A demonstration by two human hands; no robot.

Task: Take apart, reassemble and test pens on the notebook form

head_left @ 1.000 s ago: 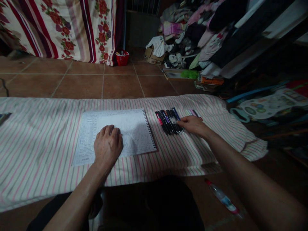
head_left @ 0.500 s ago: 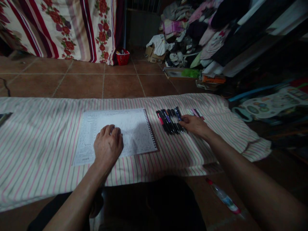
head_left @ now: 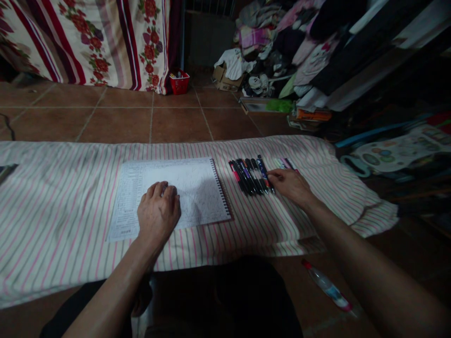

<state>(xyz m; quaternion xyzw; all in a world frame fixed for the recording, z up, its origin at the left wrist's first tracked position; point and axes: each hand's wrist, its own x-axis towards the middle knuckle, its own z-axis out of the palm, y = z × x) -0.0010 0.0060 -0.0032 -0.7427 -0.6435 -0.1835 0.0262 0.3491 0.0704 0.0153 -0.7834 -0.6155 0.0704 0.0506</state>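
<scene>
My left hand [head_left: 158,206] rests on the spiral-bound notebook [head_left: 197,188], its fingers curled under; anything inside them is hidden. Handwriting-like marks cover much of the notebook's page, and its black spiral runs along the right side. To the right of it, several pens [head_left: 246,177] lie side by side, mostly black, with red, purple and clear parts. A dark blue patterned pen [head_left: 262,170] lies at the right end of this row. Beside that pen is my right hand [head_left: 291,185], fingertips close to its edge and seemingly not gripping it. A few pastel pens [head_left: 284,163] lie partly hidden behind this hand.
A striped cloth [head_left: 70,202] covers the low surface. On the tiled floor are a clear bottle [head_left: 327,287] with a red cap at lower right and a red basket [head_left: 180,84] farther off. Clothes [head_left: 257,37] are heaped at the back. A dark object [head_left: 6,172] sits at the left edge.
My right hand has shifted slightly right, off the dark blue pen, which now shows more fully and lies closer along the row. The left hand stays in place.
</scene>
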